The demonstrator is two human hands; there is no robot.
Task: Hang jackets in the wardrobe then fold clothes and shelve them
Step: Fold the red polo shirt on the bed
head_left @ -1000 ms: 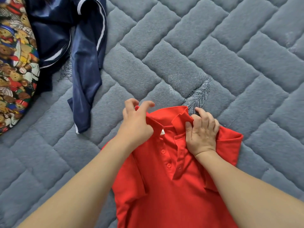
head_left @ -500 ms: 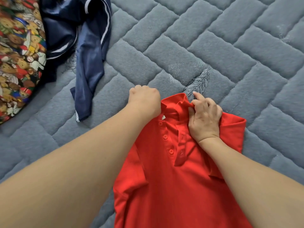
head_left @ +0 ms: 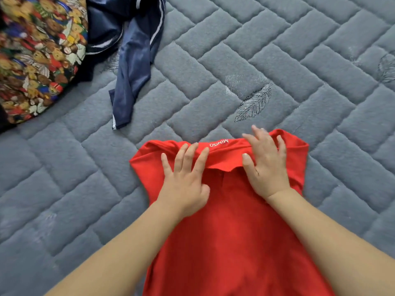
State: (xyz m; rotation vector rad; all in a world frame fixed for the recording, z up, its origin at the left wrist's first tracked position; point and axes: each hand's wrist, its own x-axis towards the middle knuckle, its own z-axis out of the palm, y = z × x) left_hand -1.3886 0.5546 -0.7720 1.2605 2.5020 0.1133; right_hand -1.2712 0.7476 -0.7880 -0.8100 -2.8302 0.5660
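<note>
Pressing both palms flat on the red polo shirt [head_left: 230, 231], I hold its collar [head_left: 222, 157] down so the garment lies square for folding. My left hand [head_left: 183, 184] sits at the lower centre of the frame, fingers straight and spread over the collar's left end; my right hand [head_left: 267, 165] lies just right of it, fingers likewise extended, gripping nothing. The shirt fills the lower middle of the frame, front side up, collar toward the top, a white brand print showing on the collar band. I judge the spread hands serve to smooth wrinkles and keep the neckline straight before the sleeves come in.

Beneath lies a grey quilted cover [head_left: 299, 60] with a brick-like stitch and an embroidered feather [head_left: 253, 105] just above the shirt. In the upper left, well apart, a navy garment [head_left: 132, 67] with white stripes lies crumpled beside a teddy-bear print fabric [head_left: 36, 56].
</note>
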